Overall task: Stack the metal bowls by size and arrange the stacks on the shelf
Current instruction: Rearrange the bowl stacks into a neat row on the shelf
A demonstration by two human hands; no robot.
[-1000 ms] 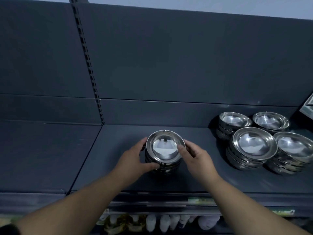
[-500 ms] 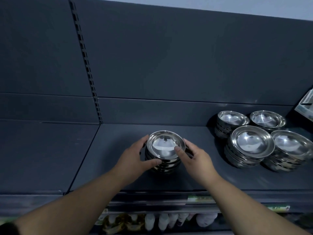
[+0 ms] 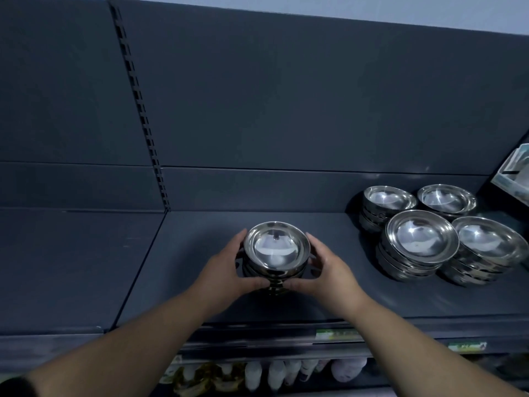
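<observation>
A stack of small shiny metal bowls (image 3: pixel 277 250) stands on the dark grey shelf (image 3: pixel 200 242), near its middle. My left hand (image 3: pixel 226 272) grips the stack's left side, and my right hand (image 3: pixel 329 272) grips its right side. Both thumbs curl round the stack's lower front, close to each other. Further right stand several more bowl stacks: two smaller ones at the back (image 3: pixel 389 199) (image 3: pixel 446 199) and two wider ones in front (image 3: pixel 422 239) (image 3: pixel 489 245). The lower bowls of the held stack are partly hidden by my fingers.
A slotted upright rail (image 3: pixel 143 110) divides the shelf's back panel. The left shelf section (image 3: pixel 71 262) lies bare. A boxed item (image 3: pixel 515 173) leans at the far right edge. Bottles and packets (image 3: pixel 257 373) fill the shelf below, behind price labels (image 3: pixel 337 335).
My right hand has slid from the top bowl's rim down to the stack's side, and both thumbs have come together at the stack's lower front. The stack has stayed in place.
</observation>
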